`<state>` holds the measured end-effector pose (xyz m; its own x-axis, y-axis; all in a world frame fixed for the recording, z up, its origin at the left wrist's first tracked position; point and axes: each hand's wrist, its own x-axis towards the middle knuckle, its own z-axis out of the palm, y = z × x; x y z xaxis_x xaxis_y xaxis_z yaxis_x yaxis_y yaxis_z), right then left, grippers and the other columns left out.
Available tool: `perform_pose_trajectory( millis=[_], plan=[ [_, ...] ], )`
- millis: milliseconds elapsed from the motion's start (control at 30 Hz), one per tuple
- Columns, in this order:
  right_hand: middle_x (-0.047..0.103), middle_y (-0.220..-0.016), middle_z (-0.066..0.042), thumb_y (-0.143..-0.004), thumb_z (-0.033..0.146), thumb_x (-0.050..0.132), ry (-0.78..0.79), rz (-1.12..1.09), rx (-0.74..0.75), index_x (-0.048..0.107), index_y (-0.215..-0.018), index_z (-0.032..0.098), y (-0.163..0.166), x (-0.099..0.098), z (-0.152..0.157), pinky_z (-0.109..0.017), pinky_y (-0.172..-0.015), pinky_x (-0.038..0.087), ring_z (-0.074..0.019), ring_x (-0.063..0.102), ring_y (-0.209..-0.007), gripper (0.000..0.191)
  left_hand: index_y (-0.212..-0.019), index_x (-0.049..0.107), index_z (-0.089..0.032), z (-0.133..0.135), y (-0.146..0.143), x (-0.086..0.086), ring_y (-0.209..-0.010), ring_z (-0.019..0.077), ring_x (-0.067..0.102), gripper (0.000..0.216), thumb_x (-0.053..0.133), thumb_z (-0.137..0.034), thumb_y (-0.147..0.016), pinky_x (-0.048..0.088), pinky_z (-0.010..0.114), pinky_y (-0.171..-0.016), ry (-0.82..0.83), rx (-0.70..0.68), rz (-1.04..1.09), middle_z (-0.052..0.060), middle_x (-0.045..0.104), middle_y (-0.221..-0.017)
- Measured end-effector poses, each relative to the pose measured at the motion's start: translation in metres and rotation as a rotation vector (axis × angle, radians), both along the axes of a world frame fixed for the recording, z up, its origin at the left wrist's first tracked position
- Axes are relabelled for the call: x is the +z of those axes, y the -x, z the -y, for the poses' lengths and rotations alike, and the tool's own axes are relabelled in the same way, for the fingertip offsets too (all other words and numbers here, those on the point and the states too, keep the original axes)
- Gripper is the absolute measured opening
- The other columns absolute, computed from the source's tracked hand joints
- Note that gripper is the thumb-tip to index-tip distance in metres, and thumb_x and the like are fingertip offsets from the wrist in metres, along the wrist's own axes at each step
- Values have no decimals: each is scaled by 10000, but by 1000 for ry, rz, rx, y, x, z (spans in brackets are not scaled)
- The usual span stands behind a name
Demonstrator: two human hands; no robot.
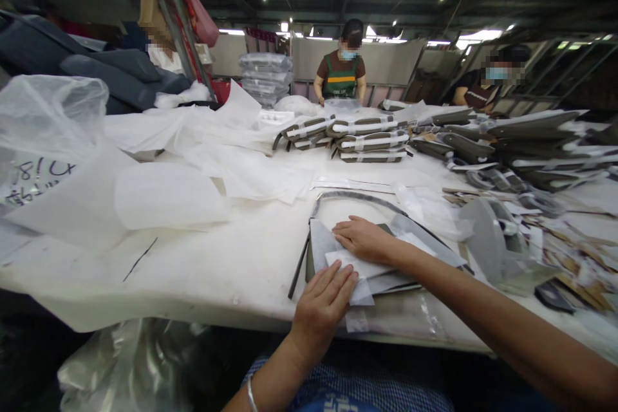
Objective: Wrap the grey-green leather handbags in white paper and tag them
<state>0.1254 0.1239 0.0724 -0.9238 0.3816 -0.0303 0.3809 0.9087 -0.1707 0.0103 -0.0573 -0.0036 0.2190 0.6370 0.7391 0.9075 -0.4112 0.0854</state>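
Note:
A flat grey bag [386,270] with a dark strap [357,198] lies near the front edge of the white table [217,257]. White tissue paper [360,267] lies on top of it. My left hand [322,306] rests flat on the paper's near edge, fingers stretched out. My right hand [363,238] presses on the paper's far side, fingers together and slightly curled, arm reaching in from the right.
Stacks of wrapped grey bags [369,135] sit mid-table, with more bags [521,141] at the right. Loose white sheets [217,161] and a clear plastic bag [48,122] cover the left. Two people [344,64] work at the far side. Scraps and packaging [555,244] clutter the right.

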Motion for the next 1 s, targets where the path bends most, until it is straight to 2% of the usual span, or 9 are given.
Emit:
perform_pose_trajectory(
  millis=[100,200,367,500,633,700,833,1000],
  plan=[
    [691,-1235,-155,-998,209,369,-17,-36,52,710,-1107,113,-12,-3,13,-438,-1113,394,-241,607,-1207,372,-1361,546,-159,1,0,0,-1273,208,565,373,460,-203,-1001,509,370,-1066,20,1,28,56,631,-1343],
    [697,-1215,-171,-993,189,365,-70,-152,93,711,-1111,88,-35,-2,39,-425,-1092,447,-243,627,-1182,379,-1373,533,-160,0,1,-1,-1251,212,583,384,461,-241,-1004,527,383,-1047,36,-11,51,56,635,-1338],
    [714,-1204,-94,-986,203,495,-154,-443,-63,666,-1194,181,-90,-1,95,-396,-1061,491,-203,643,-1153,270,-1389,517,-163,-4,3,-1,-1279,231,558,416,492,-290,-994,528,417,-1049,85,-54,90,71,617,-1363],
    [742,-1130,-75,-932,211,622,-273,-602,-35,657,-1187,191,-116,-24,130,-343,-944,549,-194,669,-1073,258,-1400,504,-165,-5,4,1,-1315,242,524,454,560,-272,-962,512,426,-1070,101,-83,98,80,610,-1371],
    [735,-1155,-97,-924,276,640,-309,-506,-18,637,-1241,155,-107,-56,144,-401,-856,570,-241,684,-1025,339,-1416,484,-172,-5,5,3,-1343,251,494,501,605,-258,-938,494,430,-1089,98,-86,79,76,607,-1375],
    [748,-1115,-90,-927,263,633,-314,-538,-33,661,-1197,153,-98,-66,144,-409,-822,567,-250,689,-992,294,-1427,473,-178,-5,5,2,-1353,252,483,515,610,-243,-935,489,427,-1095,92,-78,71,72,606,-1376],
    [773,-1007,-45,-935,203,608,-251,-648,-65,704,-1043,193,-87,-70,141,-369,-800,549,-210,697,-927,144,-1442,456,-187,-5,5,2,-1369,251,464,531,608,-254,-937,480,427,-1106,106,-78,45,67,587,-1399],
    [769,-899,-27,-953,135,526,-206,-702,-65,684,-910,197,-86,-66,148,-366,-869,532,-168,700,-853,176,-1442,458,-193,-5,5,4,-1375,251,455,537,615,-261,-933,471,424,-1113,104,-75,27,59,578,-1410]
  ],
)
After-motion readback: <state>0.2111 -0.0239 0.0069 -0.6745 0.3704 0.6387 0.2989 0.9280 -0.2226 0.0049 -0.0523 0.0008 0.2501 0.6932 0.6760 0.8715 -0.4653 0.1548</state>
